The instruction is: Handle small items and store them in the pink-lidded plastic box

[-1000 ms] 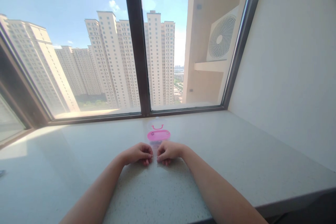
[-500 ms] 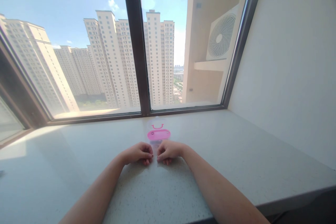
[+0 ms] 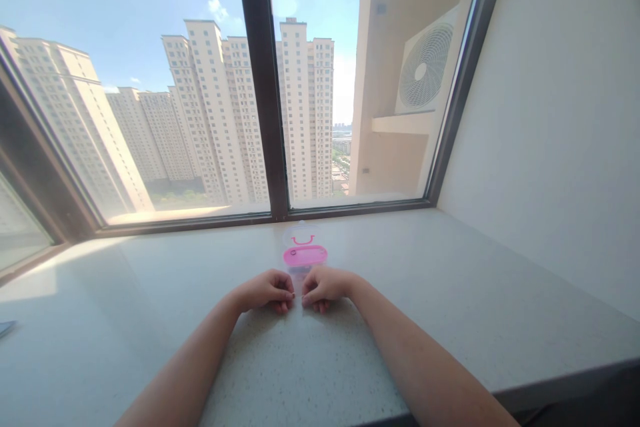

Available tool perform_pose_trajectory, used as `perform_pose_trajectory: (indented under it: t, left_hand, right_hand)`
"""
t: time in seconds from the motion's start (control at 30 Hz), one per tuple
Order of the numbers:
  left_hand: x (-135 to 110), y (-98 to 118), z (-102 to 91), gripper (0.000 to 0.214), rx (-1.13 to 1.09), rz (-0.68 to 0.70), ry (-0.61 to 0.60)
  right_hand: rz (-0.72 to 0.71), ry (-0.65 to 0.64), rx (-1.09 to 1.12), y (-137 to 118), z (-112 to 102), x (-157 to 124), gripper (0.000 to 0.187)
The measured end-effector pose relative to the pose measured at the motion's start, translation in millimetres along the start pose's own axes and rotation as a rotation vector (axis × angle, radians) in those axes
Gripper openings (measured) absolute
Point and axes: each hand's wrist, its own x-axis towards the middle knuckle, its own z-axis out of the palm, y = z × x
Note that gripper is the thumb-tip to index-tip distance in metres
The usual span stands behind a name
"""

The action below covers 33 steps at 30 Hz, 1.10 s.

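My left hand (image 3: 273, 290) and my right hand (image 3: 321, 288) face each other just above the pale speckled sill, a small gap between their fingertips. Both are closed in a pinch, thumb against curled fingers. Whatever they hold is too small to make out; only a tiny speck shows at the left fingertips. Right behind the hands stands a small clear box with a pink rim (image 3: 305, 255). Its clear lid (image 3: 300, 230), with a pink handle (image 3: 303, 241), is tipped back toward the window. The front of the box is partly hidden by my hands.
The stone sill (image 3: 165, 293) runs up to a dark window frame (image 3: 273, 147). A white wall (image 3: 560, 133) bounds it on the right. At the far left edge lies a small flat grey object (image 3: 6, 327), cut off by the picture. The sill's front edge (image 3: 565, 373) is at lower right.
The whole view has shifted slightly, so everything sits a little further right. My hands keep nearly the same pose and pinch. More of the grey object at the left edge shows.
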Motion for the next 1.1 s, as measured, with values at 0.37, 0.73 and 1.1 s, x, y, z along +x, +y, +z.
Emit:
perform_pose_trajectory:
  t: [0.37, 0.73, 1.1]
  left_hand:
    - [-0.2, 0.5, 0.9, 0.033, -0.005, -0.012, 0.011]
    - [0.0, 1.2, 1.0, 0.033, -0.003, -0.004, 0.005]
    - [-0.7, 2.0, 1.5, 0.034, -0.01, -0.012, 0.005]
  right_hand:
    - [0.001, -0.007, 0.011, -0.2, -0.3, 0.3, 0.021]
    - [0.003, 0.0, -0.013, 0.0, 0.2, 0.6, 0.019]
    - [0.02, 0.016, -0.022, -2.5, 0.3, -1.5, 0.018]
